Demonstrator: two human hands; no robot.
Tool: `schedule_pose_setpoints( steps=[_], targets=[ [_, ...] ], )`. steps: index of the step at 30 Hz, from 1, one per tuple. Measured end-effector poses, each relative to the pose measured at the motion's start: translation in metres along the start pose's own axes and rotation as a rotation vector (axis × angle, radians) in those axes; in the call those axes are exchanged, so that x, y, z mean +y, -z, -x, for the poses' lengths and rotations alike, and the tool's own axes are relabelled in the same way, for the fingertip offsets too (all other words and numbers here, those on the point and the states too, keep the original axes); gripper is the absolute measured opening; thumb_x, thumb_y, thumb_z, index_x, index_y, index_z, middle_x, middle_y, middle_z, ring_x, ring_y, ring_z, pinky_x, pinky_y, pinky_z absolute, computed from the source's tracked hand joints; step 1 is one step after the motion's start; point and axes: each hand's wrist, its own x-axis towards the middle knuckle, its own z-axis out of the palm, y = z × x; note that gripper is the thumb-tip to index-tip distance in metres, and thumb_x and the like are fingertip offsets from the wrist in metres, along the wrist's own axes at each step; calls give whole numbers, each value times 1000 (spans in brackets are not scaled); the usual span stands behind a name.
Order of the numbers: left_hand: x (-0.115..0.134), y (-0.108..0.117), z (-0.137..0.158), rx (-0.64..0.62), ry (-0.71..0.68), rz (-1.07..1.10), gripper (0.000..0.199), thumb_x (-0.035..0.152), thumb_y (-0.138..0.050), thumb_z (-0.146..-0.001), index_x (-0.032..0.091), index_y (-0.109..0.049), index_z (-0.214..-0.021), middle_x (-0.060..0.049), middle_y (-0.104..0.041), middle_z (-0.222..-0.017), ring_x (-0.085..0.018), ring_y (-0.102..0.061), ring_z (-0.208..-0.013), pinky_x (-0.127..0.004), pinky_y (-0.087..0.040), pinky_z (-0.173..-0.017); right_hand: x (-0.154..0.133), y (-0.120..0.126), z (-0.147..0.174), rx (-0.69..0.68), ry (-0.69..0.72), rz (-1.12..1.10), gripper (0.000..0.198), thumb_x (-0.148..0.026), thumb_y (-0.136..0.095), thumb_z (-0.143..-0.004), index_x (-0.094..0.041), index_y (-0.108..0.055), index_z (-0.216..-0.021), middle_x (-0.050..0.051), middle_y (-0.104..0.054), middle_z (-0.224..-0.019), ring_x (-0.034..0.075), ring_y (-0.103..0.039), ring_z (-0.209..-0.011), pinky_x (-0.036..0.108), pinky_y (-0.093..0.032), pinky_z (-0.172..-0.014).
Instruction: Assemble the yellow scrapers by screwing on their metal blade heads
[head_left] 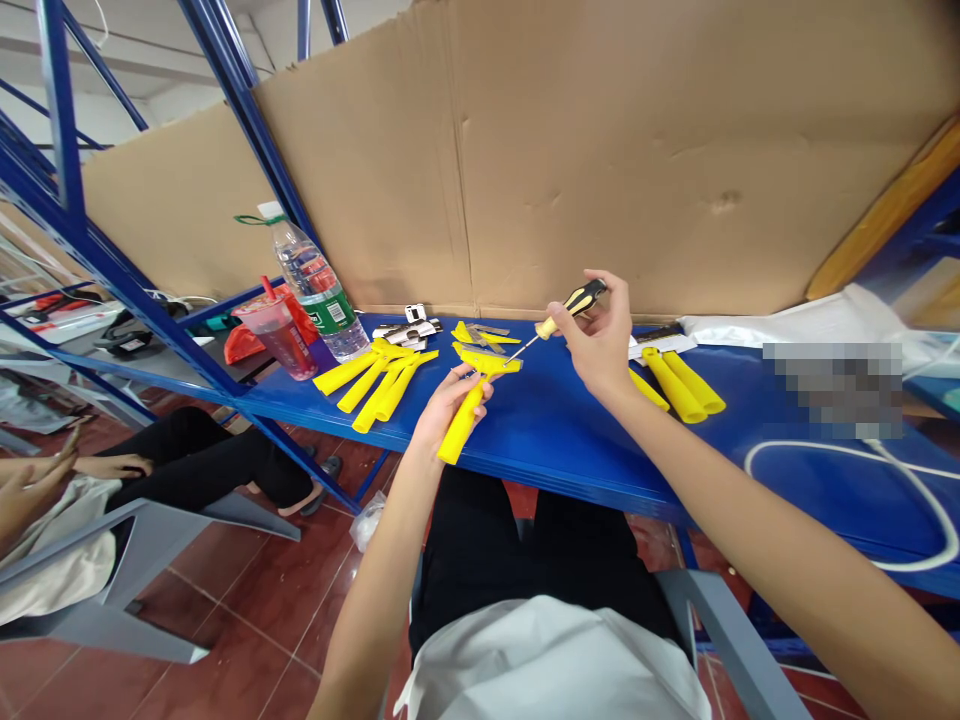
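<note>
My left hand (448, 402) is closed around the handle of a yellow scraper (466, 415), its wide head tilted up over the blue shelf's front part. In my right hand (600, 340) is a screwdriver (571, 308) with a black and cream handle. The screwdriver's thin shaft slants down to the left, and its tip meets the right side of the scraper head, at what looks like a screw. Just behind the head lie more yellow pieces and flat grey blades (487, 332). Several yellow scrapers (365, 385) rest to the left of my left hand.
On the blue shelf (570, 440), yellow handles (679, 385) lie at right near a white bag (795, 322) and a white cable (922, 500). A water bottle (319, 285) and red drink cup (281, 335) stand left. Cardboard (585, 150) walls the back. Another person (187, 450) sits at left.
</note>
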Motion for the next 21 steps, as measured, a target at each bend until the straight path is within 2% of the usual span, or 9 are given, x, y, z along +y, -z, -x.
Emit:
schedule_pose_setpoints(
  steps=[10, 15, 21],
  targets=[
    [-2, -4, -1, 81, -63, -79, 53, 13, -91, -78, 21, -57, -118, -12, -76, -118, -13, -72, -78, -15, -45, -50, -14, -2, 11, -90, 108, 8, 94, -74, -87, -83, -39, -45, -159, 9, -77, -117, 38, -79, -115, 67, -65, -101],
    [-6, -1, -1, 92, -103, -120, 54, 18, -92, -78, 21, -60, -121, -12, -76, -116, -14, -73, -80, -16, -47, -51, -20, -2, 16, -80, 122, 51, 89, -71, -88, -82, -39, -50, -157, 8, -79, -115, 40, -79, -115, 70, -64, -103],
    [-8, 5, -4, 94, -125, -96, 56, 20, -94, -77, 20, -61, -121, -11, -76, -114, -14, -73, -82, -16, -48, -53, -25, 0, 22, -162, 194, 96, 79, -62, -79, -95, -38, -47, -163, 11, -77, -123, 40, -78, -118, 69, -63, -107]
  ],
)
